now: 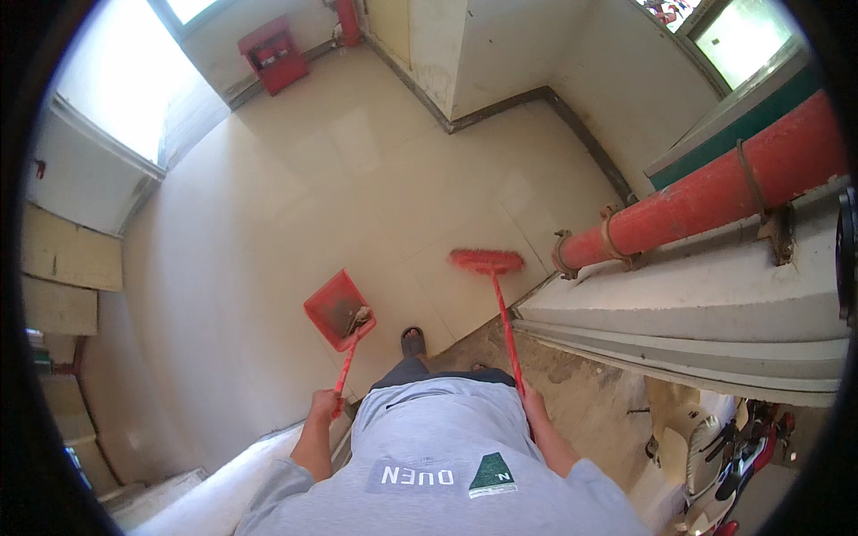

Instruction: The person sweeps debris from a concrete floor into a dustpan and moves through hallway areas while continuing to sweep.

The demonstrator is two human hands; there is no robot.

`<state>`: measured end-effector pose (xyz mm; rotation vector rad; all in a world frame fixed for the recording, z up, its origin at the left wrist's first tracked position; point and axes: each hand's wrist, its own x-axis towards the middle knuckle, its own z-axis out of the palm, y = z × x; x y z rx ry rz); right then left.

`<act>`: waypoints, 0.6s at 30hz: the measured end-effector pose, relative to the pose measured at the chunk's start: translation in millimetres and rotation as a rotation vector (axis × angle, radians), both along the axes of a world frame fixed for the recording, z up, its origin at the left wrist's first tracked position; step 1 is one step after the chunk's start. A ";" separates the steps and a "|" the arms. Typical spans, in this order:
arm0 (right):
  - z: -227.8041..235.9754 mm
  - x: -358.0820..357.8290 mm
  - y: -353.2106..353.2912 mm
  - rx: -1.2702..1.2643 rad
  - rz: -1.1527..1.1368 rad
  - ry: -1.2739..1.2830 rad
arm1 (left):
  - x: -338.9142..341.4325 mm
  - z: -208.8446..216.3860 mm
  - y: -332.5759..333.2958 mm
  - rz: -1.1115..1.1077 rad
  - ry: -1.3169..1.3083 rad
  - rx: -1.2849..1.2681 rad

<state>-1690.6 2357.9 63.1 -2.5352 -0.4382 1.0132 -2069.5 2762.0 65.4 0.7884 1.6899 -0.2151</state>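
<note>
Red dustpan (335, 308), a squarish tray with greyish debris (359, 318) near its handle, shows left of centre in the frame, above the left hand (323, 406), which is wrapped around that handle. Right of centre, the red, bristle-headed broom (485, 261) extends above the right hand (533, 405), which grips its stick.

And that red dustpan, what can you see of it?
The dustpan looks like red plastic: a squarish, open-mouthed scoop on a slim, mostly red handle. Greyish debris lies inside near the handle. The left hand grips the handle's upper end. The dustpan's ahead, slightly left; whether it touches the floor is unclear.
</note>
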 end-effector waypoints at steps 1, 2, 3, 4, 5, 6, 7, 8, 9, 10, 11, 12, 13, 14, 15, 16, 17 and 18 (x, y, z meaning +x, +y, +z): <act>16.8 12.7 52.9 -0.009 -0.113 -0.027 | 1.5 4.1 13.2 0.006 0.014 0.000; 5.4 32.0 79.9 -0.069 -0.018 -0.155 | 6.9 11.9 26.0 0.000 0.024 -0.002; 12.0 54.5 113.7 -0.007 -0.143 0.005 | 6.8 16.0 34.9 -0.028 0.026 -0.002; 22.8 75.8 147.1 0.058 -0.267 0.166 | 6.0 20.0 45.4 -0.057 0.028 -0.001; 36.0 93.5 174.3 0.082 -0.284 0.189 | 5.3 24.3 56.4 -0.088 0.027 0.002; 48.3 107.4 193.9 0.107 -0.302 0.206 | 7.8 27.7 65.7 -0.091 0.026 0.001; 56.1 115.4 203.5 0.125 -0.332 0.231 | 9.2 32.2 68.5 -0.088 0.027 -0.004; 62.8 123.0 209.4 0.138 -0.359 0.257 | 9.4 35.3 70.2 -0.082 0.030 -0.014; 66.1 128.2 211.5 0.153 -0.389 0.283 | 9.3 37.3 72.2 -0.091 0.018 0.007; 63.8 126.0 203.6 0.152 -0.375 0.272 | 8.8 38.2 71.7 -0.100 0.004 0.024; 62.4 118.3 191.6 0.138 -0.337 0.226 | 6.9 37.2 69.8 -0.106 -0.008 0.036; 59.2 106.7 175.1 0.124 -0.297 0.179 | 4.6 33.6 68.0 -0.120 -0.005 0.044; 60.1 91.1 156.7 0.126 -0.278 0.141 | 4.5 29.8 67.9 -0.135 -0.003 0.055; 62.2 73.1 139.3 0.132 -0.259 0.101 | 6.1 26.6 71.0 -0.150 -0.002 0.071; 59.7 54.5 119.1 0.088 -0.217 0.033 | 10.3 24.4 74.6 -0.115 -0.014 0.069; 29.9 31.4 80.4 0.033 -0.136 -0.104 | 19.6 27.3 78.0 -0.093 -0.027 0.061; 47.0 10.7 79.0 0.002 -0.144 -0.043 | 20.6 27.7 80.2 -0.053 -0.026 0.065; 77.7 -8.6 88.9 -0.030 -0.151 0.012 | 21.4 25.0 84.6 -0.027 -0.021 0.061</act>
